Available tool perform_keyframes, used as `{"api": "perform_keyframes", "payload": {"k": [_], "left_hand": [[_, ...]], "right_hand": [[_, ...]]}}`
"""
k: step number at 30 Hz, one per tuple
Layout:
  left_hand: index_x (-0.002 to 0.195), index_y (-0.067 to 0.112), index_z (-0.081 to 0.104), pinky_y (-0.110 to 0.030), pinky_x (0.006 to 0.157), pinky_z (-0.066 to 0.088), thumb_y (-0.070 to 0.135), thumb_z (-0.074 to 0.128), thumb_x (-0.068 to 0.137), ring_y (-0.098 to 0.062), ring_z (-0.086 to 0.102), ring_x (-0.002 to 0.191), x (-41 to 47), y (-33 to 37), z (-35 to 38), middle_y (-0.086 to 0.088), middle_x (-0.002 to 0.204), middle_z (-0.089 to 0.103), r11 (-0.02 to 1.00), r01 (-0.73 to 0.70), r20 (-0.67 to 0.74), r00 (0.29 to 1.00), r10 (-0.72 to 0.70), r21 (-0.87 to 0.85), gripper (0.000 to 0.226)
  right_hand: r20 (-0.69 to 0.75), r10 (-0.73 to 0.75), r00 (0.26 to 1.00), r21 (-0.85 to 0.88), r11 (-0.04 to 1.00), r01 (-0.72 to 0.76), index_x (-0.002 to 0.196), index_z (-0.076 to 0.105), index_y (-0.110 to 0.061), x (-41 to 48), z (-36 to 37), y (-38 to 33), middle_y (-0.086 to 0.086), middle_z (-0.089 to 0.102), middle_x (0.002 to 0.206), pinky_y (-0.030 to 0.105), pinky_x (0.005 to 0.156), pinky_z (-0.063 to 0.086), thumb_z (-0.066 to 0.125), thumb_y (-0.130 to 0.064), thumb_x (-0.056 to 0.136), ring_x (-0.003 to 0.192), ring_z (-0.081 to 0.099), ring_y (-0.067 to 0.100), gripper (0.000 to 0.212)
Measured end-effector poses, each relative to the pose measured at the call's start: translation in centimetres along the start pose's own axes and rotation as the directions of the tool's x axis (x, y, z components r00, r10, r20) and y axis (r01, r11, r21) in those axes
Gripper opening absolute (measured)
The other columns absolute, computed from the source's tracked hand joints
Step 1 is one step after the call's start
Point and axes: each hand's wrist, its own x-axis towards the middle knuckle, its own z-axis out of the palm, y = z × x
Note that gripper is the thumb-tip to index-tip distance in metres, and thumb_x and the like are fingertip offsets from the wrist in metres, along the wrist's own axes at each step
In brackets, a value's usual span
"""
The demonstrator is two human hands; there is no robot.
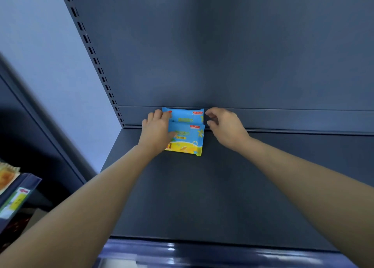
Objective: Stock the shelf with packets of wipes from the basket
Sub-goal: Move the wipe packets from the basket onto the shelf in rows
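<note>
Head view: two wipes packets at the shelf's [222,186] far edge, long axes left-right, print upright. Far packet [186,116] is against the back panel [222,55], near packet [188,140] overlaps it. Left hand [156,129] grips their left ends. Right hand [224,126] is loosely curled just right of them, holding nothing.

Bare shelf deck [263,186] lies open right and front of the two packets [186,132] — back panel [242,45] blocks behind.
</note>
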Motion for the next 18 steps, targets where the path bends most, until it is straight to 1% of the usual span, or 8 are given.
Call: {"api": "perform_keyframes", "payload": {"k": [3,7,10,14,18], "left_hand": [[0.132,0.012,0.042,-0.038,0.098,0.029,0.029,0.062,0.086,-0.028,0.036,0.119,-1.9,1.9,-1.2,-0.009,0.129,0.041,0.999,-0.037,0.007,0.999,0.037,0.001,0.054],[0.127,0.012,0.047,-0.035,0.095,0.027,0.027,0.062,0.086,-0.027,0.039,0.117,-5.5,7.1,-3.2,-0.007,0.126,0.045,0.986,-0.165,-0.064,0.985,0.163,-0.037,0.046],[0.126,0.011,0.050,-0.035,0.095,0.026,0.026,0.065,0.084,-0.028,0.041,0.116,-9.3,12.5,-4.5,-0.008,0.125,0.048,0.967,-0.245,-0.117,0.965,0.236,-0.075,0.047],[0.123,0.011,0.052,-0.038,0.096,0.031,0.026,0.066,0.083,-0.029,0.044,0.113,-15.2,20.4,-4.9,-0.009,0.121,0.050,0.933,-0.349,-0.176,0.927,0.331,-0.087,0.046],[0.125,0.012,0.051,-0.036,0.097,0.027,0.026,0.066,0.083,-0.028,0.043,0.114,-21.4,28.5,-2.9,-0.009,0.123,0.049,0.903,-0.404,-0.146,0.912,0.384,-0.146,0.046]], "right_hand": [[0.000,-0.059,0.998,-0.066,0.996,0.058,0.123,0.055,-0.009,-2.3,-1.9,0.6,0.007,0.058,0.125,0.034,0.097,0.043,0.050,-0.011,0.093,0.117,0.051,0.023,0.031],[-0.006,-0.146,0.989,-0.178,0.974,0.143,0.127,0.053,-0.011,-6.6,-5.3,2.2,0.006,0.056,0.128,0.033,0.098,0.039,0.050,-0.015,0.094,0.120,0.046,0.022,0.033],[-0.011,-0.206,0.978,-0.245,0.949,0.197,0.129,0.052,-0.010,-11.2,-8.4,3.9,0.006,0.055,0.128,0.031,0.099,0.037,0.050,-0.017,0.095,0.121,0.044,0.022,0.035],[-0.016,-0.279,0.960,-0.329,0.908,0.258,0.127,0.054,-0.007,-18.6,-13.3,7.2,0.009,0.056,0.128,0.036,0.101,0.037,0.053,-0.016,0.093,0.120,0.046,0.028,0.035],[0.018,-0.277,0.961,-0.389,0.883,0.262,0.125,0.056,-0.003,-26.7,-17.6,11.9,0.015,0.058,0.126,0.044,0.101,0.038,0.056,-0.013,0.091,0.119,0.048,0.033,0.036]]}}
